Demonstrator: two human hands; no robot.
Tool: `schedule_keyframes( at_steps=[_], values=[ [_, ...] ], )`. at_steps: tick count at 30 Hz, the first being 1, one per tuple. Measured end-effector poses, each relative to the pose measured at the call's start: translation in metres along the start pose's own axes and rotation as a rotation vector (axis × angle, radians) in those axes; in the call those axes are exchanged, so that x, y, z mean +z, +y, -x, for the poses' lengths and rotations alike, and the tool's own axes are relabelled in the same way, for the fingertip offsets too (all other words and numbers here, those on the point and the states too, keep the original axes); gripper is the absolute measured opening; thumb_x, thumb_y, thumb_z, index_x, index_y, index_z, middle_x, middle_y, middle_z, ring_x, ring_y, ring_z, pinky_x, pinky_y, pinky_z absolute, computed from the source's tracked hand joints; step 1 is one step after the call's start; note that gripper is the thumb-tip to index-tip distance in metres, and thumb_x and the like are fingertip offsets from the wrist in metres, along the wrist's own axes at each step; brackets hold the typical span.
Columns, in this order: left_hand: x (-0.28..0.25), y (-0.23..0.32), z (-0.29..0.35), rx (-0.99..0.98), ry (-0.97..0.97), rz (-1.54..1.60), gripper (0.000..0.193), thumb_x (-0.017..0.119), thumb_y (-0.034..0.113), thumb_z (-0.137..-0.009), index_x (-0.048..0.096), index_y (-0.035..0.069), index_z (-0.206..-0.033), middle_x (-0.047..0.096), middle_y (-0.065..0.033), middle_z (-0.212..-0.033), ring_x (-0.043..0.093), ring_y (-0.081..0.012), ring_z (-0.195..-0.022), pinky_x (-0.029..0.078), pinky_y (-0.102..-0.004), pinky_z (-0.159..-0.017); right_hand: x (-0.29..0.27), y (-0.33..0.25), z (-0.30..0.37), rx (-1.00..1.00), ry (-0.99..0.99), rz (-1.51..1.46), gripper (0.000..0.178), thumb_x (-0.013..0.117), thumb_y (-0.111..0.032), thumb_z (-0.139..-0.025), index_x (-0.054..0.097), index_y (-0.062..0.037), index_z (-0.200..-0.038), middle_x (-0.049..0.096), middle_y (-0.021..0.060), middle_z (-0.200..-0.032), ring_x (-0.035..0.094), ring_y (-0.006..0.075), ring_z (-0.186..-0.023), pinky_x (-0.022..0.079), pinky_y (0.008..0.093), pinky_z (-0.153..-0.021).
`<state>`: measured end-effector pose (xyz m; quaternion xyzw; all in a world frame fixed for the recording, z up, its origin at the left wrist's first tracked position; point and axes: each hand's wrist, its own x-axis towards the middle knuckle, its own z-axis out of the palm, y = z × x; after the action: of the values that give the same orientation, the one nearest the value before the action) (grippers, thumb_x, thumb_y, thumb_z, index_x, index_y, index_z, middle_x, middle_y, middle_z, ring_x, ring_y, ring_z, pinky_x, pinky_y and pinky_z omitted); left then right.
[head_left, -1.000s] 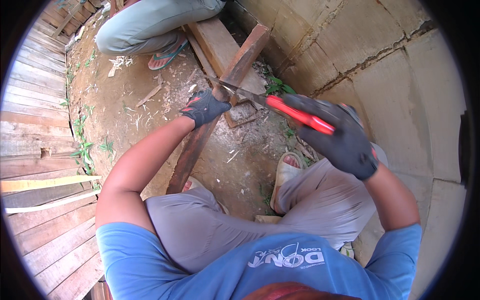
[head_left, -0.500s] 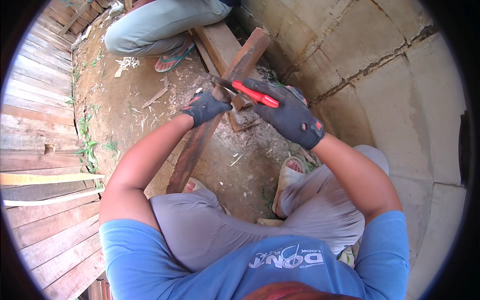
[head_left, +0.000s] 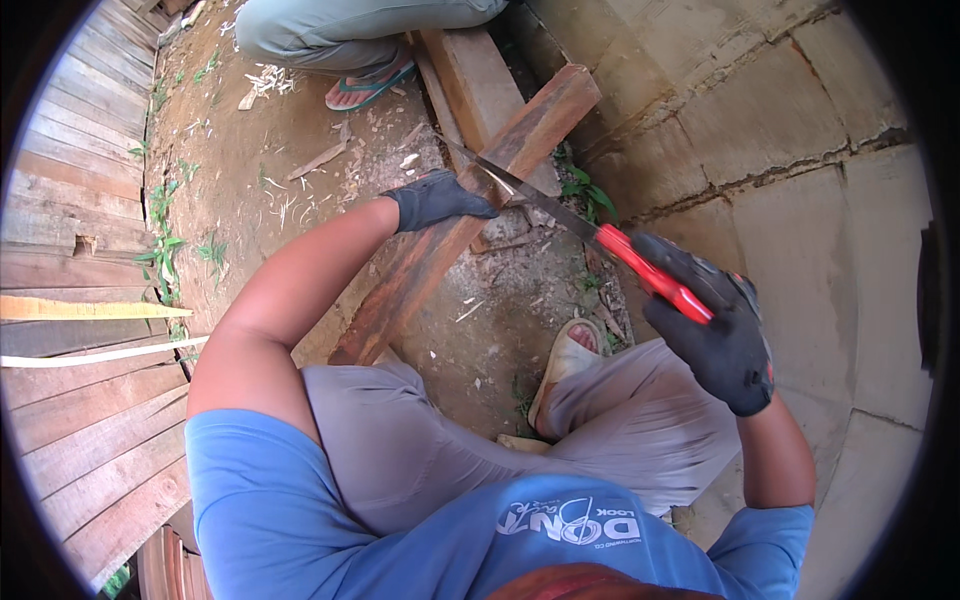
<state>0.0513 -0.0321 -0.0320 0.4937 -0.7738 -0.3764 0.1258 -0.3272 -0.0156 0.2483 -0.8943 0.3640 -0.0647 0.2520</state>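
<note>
A handsaw with a red handle [head_left: 655,273] and a dark, narrow blade [head_left: 545,202] is in my right hand [head_left: 715,325], whose black-gloved fingers wrap round the handle. The blade lies across a long brown wooden beam [head_left: 405,285] slanting from my knees up to the far right. My left hand [head_left: 437,200], gloved in black, presses and grips the beam just on the near side of the blade, thumb on its upper face. The beam's far part rests across a thicker timber [head_left: 478,75] lying on the ground.
Another person's bent leg [head_left: 350,35] and sandalled foot [head_left: 368,90] are beside the thicker timber. A concrete block wall [head_left: 760,210] runs along the right, a plank fence [head_left: 80,240] along the left. Wood shavings [head_left: 268,82] and small plants [head_left: 162,235] dot the ground.
My right hand has pulled the saw back to the right and toward me, showing more blade. My left hand remains on the beam. The whole view has shifted slightly.
</note>
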Motion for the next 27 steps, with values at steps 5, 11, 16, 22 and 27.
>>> schedule_keyframes(
  at_steps=[5,11,16,22,27],
  values=[
    [-0.009,0.019,-0.004,-0.372,0.008,0.439,0.065,0.08,0.058,-0.087,0.079,0.005,-0.125,0.08,-0.0159,-0.11,0.077,-0.0256,-0.099,0.058,-0.0382,-0.091,-0.008,-0.009,-0.007,0.115,-0.08,-0.11,0.052,0.078,-0.011,-0.091,0.07,-0.014,-0.142,0.073,0.0136,-0.137,0.074,0.033,-0.113,0.056,0.0434,-0.095],
    [-0.019,0.031,-0.002,-0.368,0.012,0.25,0.062,0.074,0.06,-0.091,0.076,0.016,-0.135,0.077,-0.0179,-0.123,0.075,-0.0323,-0.11,0.056,-0.0416,-0.098,0.0,-0.01,-0.046,-0.06,0.021,0.002,0.05,0.073,-0.01,-0.091,0.072,-0.0111,-0.141,0.077,0.0129,-0.116,0.07,0.0238,-0.081,0.057,0.0373,-0.077],
    [-0.009,0.034,-0.009,-0.582,0.085,0.215,0.081,0.076,0.069,-0.081,0.075,0.01,-0.137,0.076,-0.0221,-0.131,0.073,-0.0374,-0.118,0.056,-0.0452,-0.101,-0.013,-0.024,-0.068,0.067,-0.087,-0.114,0.046,0.075,-0.015,-0.093,0.073,-0.0124,-0.138,0.078,0.0126,-0.121,0.073,0.025,-0.074,0.058,0.0372,-0.074],
    [0.015,0.015,-0.018,-0.514,0.231,0.165,0.088,0.078,0.069,-0.078,0.074,0.002,-0.135,0.074,-0.0245,-0.134,0.072,-0.039,-0.123,0.055,-0.0457,-0.104,-0.018,-0.002,-0.091,-0.498,0.002,0.326,0.038,0.077,-0.014,-0.092,0.077,-0.0106,-0.129,0.078,0.0094,-0.127,0.072,0.0209,-0.068,0.058,0.0353,-0.067],
    [0.02,0.019,-0.018,-0.539,0.286,0.122,0.094,0.079,0.073,-0.076,0.072,0.004,-0.139,0.073,-0.0239,-0.137,0.07,-0.0377,-0.128,0.054,-0.0452,-0.108,-0.012,-0.027,-0.104,-0.37,-0.067,0.274,0.03,0.078,-0.013,-0.086,0.08,-0.0115,-0.116,0.076,0.0105,-0.131,0.076,0.027,-0.092,0.06,0.0392,-0.078]
  ],
)
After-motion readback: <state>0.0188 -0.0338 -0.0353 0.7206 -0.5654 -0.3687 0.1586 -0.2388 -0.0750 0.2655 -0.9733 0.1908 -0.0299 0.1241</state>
